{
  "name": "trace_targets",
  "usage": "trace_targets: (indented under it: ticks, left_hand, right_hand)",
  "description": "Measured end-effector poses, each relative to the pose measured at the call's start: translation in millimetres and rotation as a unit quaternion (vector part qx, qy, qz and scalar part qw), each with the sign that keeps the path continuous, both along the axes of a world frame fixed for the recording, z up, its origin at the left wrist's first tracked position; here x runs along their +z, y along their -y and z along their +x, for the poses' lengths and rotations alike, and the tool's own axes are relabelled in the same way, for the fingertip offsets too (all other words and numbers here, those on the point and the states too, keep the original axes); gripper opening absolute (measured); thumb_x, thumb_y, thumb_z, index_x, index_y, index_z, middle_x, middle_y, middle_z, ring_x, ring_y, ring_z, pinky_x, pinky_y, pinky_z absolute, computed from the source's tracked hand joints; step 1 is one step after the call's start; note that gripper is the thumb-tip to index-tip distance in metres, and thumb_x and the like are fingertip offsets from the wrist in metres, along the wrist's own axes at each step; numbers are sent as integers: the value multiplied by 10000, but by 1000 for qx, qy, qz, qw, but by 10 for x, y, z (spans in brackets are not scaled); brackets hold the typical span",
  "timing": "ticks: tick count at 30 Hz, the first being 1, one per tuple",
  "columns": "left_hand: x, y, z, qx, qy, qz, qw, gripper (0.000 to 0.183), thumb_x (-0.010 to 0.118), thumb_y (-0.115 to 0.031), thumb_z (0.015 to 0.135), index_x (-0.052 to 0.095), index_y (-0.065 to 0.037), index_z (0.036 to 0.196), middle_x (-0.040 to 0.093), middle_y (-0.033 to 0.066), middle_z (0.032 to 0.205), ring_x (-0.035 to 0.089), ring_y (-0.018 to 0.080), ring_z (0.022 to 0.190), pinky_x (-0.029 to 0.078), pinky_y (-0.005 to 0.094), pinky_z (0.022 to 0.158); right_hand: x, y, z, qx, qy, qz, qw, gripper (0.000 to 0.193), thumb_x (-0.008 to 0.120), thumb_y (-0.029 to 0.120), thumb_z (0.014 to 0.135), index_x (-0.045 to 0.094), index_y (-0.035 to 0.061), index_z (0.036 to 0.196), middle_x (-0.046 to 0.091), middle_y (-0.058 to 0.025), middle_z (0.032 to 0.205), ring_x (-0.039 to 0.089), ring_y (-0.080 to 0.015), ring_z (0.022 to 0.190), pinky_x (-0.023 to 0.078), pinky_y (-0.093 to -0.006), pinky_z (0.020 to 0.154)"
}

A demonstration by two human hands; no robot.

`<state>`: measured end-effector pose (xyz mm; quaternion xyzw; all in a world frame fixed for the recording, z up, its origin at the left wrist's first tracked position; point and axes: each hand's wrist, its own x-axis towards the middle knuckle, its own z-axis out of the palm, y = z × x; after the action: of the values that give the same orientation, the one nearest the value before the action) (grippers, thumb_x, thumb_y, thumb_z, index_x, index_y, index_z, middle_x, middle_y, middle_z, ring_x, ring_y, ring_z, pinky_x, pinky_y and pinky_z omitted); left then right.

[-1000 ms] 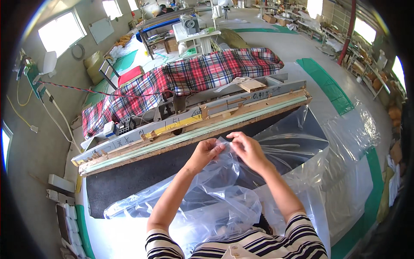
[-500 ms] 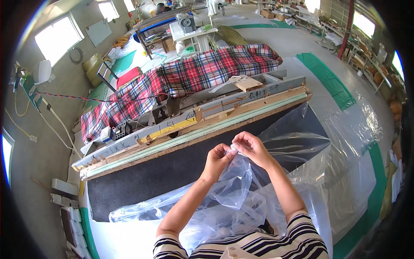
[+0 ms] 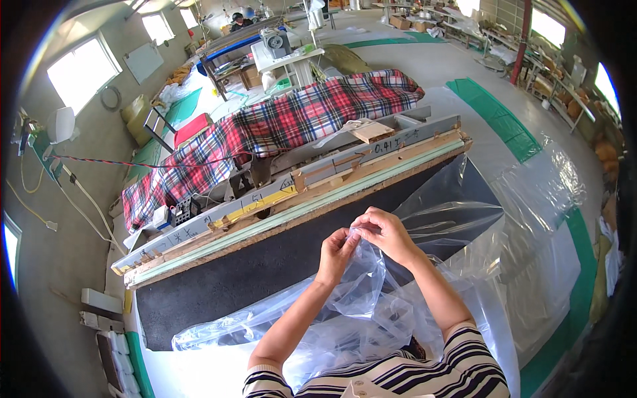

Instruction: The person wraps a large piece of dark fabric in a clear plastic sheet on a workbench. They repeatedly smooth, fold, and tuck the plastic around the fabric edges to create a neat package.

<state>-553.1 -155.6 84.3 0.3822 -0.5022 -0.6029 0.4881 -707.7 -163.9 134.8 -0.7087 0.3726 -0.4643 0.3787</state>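
Clear plastic film (image 3: 361, 285) hangs in loose folds from my fingers and spreads over the dark table surface (image 3: 219, 302). My left hand (image 3: 337, 251) pinches a gathered edge of the film. Right beside it, my right hand (image 3: 381, 232) has its thumb and fingers closed on the same edge, the two sets of fingertips nearly touching. Just beyond my hands runs a long wooden beam (image 3: 302, 209) with a pale green strip along it. More film trails to the right, past the dark surface's edge.
Behind the beam, a red plaid cloth (image 3: 285, 119) covers a long machine part. A small wooden board (image 3: 368, 131) rests on the grey rail. Further back stand a sewing machine (image 3: 275, 43) and a red chair seat (image 3: 192, 131). A person (image 3: 240, 22) is far off.
My hands stay pinched on the film edge and have shifted slightly, fingertips still together. The whole view has moved a little, and the far person shows more fully.
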Motion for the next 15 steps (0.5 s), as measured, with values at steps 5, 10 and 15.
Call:
trace_targets:
  ticks: [5, 10, 15]
  left_hand:
    - [-56, 0, 12, -2, 18, -15, 1000, 149, 539, -175, 903, 592, -55, 832, 485, -88, 683, 363, 3, 599, 282, 172, 508]
    - [-46, -16, -56, 16, 10, -7, 1000, 199, 524, -201, 912, 570, -53, 786, 435, -76, 628, 350, 21, 561, 275, 187, 477]
    - [-44, -27, -93, 11, -36, 28, 999, 187, 523, -204, 912, 583, -47, 830, 487, -67, 654, 380, 9, 565, 289, 179, 475]
  right_hand:
    - [-33, 12, 30, -16, -16, -24, 999, 105, 589, -23, 794, 595, 2, 896, 516, -23, 778, 536, -99, 703, 440, -228, 625]
    - [-52, 26, 1, -24, -49, -51, 997, 116, 599, -12, 787, 592, 12, 900, 535, -45, 780, 558, -137, 691, 454, -244, 619]
    - [-35, 29, -29, -21, -73, -41, 996, 140, 606, 1, 783, 589, 24, 920, 587, -65, 830, 612, -171, 738, 490, -264, 651]
